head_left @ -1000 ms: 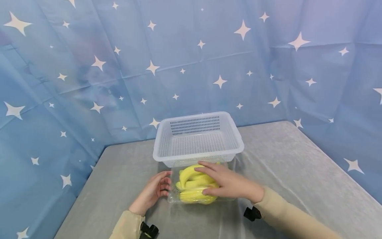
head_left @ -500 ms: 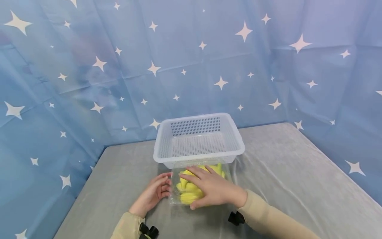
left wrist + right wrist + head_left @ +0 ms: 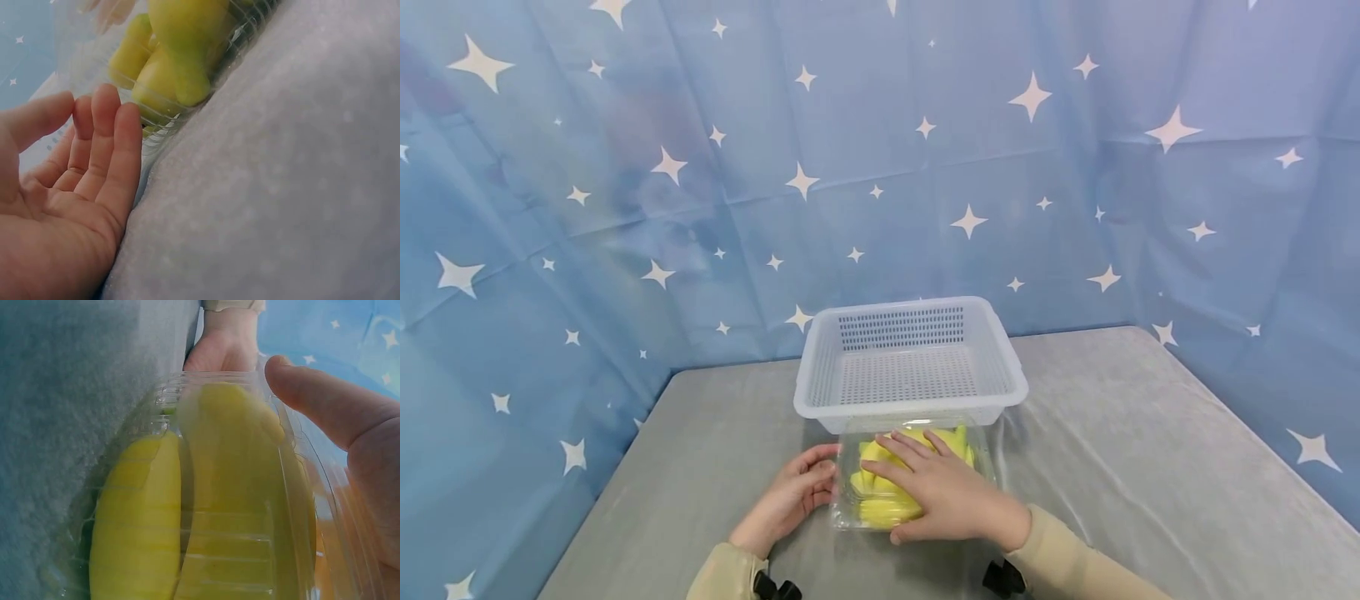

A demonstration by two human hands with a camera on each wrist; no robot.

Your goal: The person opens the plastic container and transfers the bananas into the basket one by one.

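Yellow bananas (image 3: 889,512) lie inside a clear plastic box (image 3: 846,515) in front of the basket. Spread fingers of my right hand (image 3: 951,502) rest across the top of the box. At the box's left side is my left hand (image 3: 792,498), its fingers slightly bent and the tips at the clear wall. The left wrist view shows the palm of that left hand (image 3: 81,206), with nothing held in it. From the right wrist, bananas (image 3: 134,512) show through the ridged wall, and the right thumb (image 3: 325,397) lies along the upper edge.
A white perforated plastic basket (image 3: 917,408) stands directly behind the box, with nothing in it. Both are on a grey cloth-covered table (image 3: 1097,450). A blue curtain with white stars (image 3: 880,125) hangs behind and at both sides.
My right hand has shifted leftward over the box top and its fingers have spread flat. My left hand stays by the box's left side. The head view has tilted slightly.
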